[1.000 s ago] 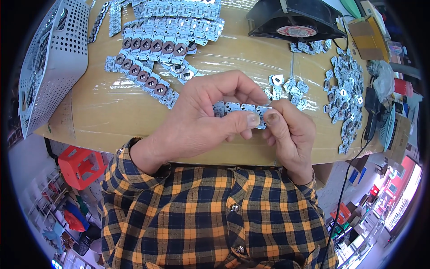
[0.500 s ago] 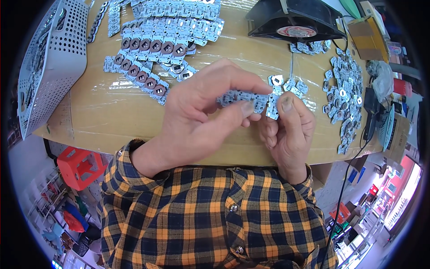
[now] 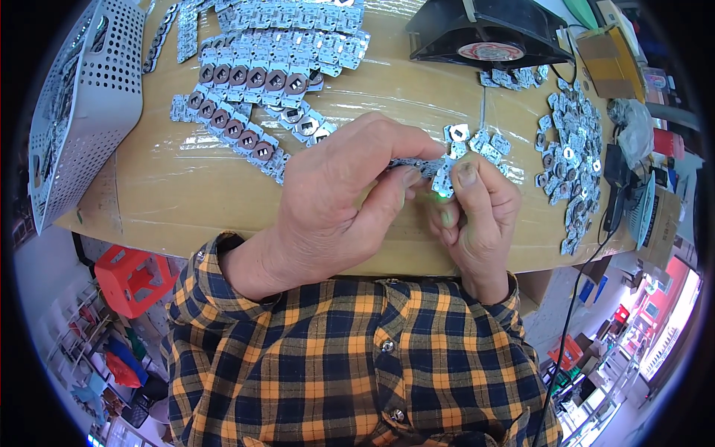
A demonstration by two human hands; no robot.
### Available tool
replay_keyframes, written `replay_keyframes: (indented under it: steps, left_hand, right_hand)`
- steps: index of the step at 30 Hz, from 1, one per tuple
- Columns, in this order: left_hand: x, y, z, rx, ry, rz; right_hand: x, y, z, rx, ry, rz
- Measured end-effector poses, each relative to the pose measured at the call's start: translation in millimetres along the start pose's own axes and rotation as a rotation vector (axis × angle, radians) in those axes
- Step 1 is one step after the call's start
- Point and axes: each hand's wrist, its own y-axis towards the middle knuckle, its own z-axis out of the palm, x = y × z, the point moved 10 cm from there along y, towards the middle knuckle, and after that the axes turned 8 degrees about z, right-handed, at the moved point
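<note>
Above the near part of the table, my left hand pinches a strip of small circuit boards between thumb and fingers. The strip is tilted and partly hidden by those fingers. My right hand grips the small board at its right end, thumb on top. A green glow shows at that board's lower edge, and a green tint falls on a right fingertip. Just beyond my right hand lie several loose small boards, one with a white round part.
Board panels and strips with brown round parts cover the far left. A perforated basket stands left, a black fan at the back. Loose boards are heaped right, near a black cable. A red stool is below left.
The strip has tilted, showing less of its face, and its right-end board has dipped slightly. A green glow has appeared on it. My left hand has shifted slightly right.
</note>
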Motion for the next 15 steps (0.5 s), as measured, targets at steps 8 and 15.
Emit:
replay_keyframes:
  steps: [8, 15]
  left_hand:
    - [11, -3, -7, -0.146, -0.144, -0.088]
    - [-11, 5, 3, 0.047, 0.091, 0.162]
  right_hand:
    - [2, -3, 0, -0.027, -0.01, -0.026]
    - [9, -5, -12, -0.115, -0.106, 0.03]
